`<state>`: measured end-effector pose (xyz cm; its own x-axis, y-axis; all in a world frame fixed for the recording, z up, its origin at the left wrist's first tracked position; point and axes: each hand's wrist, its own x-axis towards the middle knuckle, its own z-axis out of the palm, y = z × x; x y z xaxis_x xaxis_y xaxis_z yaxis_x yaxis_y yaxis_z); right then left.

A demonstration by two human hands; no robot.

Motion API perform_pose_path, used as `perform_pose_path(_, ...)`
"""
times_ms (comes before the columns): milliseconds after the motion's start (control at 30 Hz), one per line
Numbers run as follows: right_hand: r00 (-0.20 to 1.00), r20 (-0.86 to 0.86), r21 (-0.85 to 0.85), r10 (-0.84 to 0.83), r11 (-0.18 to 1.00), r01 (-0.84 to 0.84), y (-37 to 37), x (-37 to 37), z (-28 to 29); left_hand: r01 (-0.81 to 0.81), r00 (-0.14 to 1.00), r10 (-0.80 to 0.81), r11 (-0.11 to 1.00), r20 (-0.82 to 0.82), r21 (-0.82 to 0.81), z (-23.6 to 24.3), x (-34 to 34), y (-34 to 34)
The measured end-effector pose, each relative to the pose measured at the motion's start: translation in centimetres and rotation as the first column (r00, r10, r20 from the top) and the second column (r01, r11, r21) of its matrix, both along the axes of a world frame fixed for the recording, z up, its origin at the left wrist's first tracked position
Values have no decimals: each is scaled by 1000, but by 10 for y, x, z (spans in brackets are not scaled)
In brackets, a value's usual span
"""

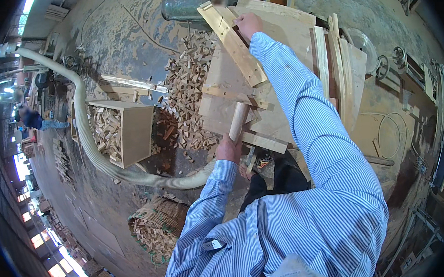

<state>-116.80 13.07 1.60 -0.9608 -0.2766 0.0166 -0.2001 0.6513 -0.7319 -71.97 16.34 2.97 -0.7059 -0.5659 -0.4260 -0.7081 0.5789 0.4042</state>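
Note:
My left hand (226,151) is wrapped round the lower end of a pale, smooth tube (239,121), in line with a ribbed cream hose (147,179) that passes behind my wrist. The tube's far end rests by a wooden crosspiece (229,97) on the worktable (284,36). Farther off, my right hand (249,26) is closed in a fist beside a long yellowish wooden jig (233,45); what it grips, if anything, is hidden. Metal fittings stand up from the jig's far end. Short wood pieces lie just right of the tube.
Wood offcuts (190,89) are heaped left of the table. A plywood box (136,131) and a wicker basket (161,220) hold more. Long curved wood strips (336,68) lie on the table's right. A green motor housing (184,4) stands beyond; another person (32,118) is far left.

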Motion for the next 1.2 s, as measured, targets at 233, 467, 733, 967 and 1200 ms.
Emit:
perform_pose_path(233, 1000, 1, -49, -6, 999, 6, -2, -37, 1, 1, 999, -1, 1000, -47, -9, 3, -38, -1)
perform_pose_path(467, 992, -125, 22, -28, 999, 31, 2, -30, -2, -14, 999, 13, 1000, -29, -21, 3, -39, 0)
perform_pose_path(733, 956, -277, 5, -92, 995, 97, 35, 13, 21, -17, 1000, 17, 1000, 1, -12, 5, -1, 1)
perform_pose_path(967, 965, -260, -34, 35, 998, -46, 34, 74, 18, 19, 999, -19, 1000, -43, -6, 6, 47, 0)
perform_pose_path(1200, 1000, 16, 127, -22, 992, 20, 14, 76, -7, 10, 1000, -11, 999, 21, 38, 3, 80, -1)
